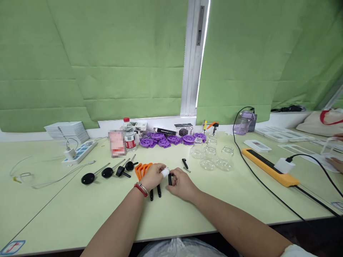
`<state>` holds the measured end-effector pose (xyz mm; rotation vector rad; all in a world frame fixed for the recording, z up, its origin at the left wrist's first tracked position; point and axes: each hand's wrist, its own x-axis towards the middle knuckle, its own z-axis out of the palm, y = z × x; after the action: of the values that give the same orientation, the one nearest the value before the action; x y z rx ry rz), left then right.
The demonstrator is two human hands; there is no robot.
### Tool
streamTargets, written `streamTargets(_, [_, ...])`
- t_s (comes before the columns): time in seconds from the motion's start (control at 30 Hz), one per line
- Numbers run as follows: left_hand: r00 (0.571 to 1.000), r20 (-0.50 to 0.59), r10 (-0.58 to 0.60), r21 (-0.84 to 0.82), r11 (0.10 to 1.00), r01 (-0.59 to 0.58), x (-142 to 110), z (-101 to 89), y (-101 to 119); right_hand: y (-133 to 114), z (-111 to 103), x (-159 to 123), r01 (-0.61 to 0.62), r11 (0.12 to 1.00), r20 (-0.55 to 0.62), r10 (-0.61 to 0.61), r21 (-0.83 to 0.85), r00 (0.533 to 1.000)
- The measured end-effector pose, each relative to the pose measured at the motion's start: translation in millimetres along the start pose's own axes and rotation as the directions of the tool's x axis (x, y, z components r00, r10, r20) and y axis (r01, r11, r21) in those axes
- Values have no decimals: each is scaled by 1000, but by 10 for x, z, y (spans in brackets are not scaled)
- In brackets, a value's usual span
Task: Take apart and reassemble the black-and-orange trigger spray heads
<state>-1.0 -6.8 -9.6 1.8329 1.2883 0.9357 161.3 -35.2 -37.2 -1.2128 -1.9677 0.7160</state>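
Observation:
My right hand [184,185] is closed around a short black plastic tube [170,179], held upright near the middle of the table. Beside it, the fingers of my left hand [153,176] are pinched together. A white covering or piece [165,173] shows at their tips; what they hold is too small to make out. Orange bent handles [138,171] lie partly hidden behind my left hand, and black rods [159,191] stick out below it. Just beyond my right hand lie a small black part [184,163] and a metal spring [187,170].
Several black scoop-like parts with metal stems [107,172] lie left. Purple plastic pieces [163,142], a bottle [129,135] and clear glass-like jars [208,159] stand behind. An orange power strip [268,167] with black cables is right; another person's hand [336,164] is far right.

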Motion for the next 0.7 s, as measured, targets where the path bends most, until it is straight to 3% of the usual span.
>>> streamTargets(0.13, [981,-192,-18,-31,999,13,56,-103,-12,-10,5,3,-3,984,34,9,-180,999])
streamTargets(0.23, [966,-257,-17,7,1000,19,72,-138,-31,-83,46,25,34,959,92,-8,-280,996])
streamTargets(0.43, [970,-232,65,94,995,-44,50,-120,-40,-214,155,68,128,936,177,-72,-329,982])
streamTargets(0.57, [975,-210,69,117,992,-45,42,-119,-36,-181,75,106,129,954,196,-76,-270,978])
streamTargets(0.7, [979,-196,56,127,991,-32,52,-117,-75,-37,-248,264,8,955,0,-9,-296,1000])
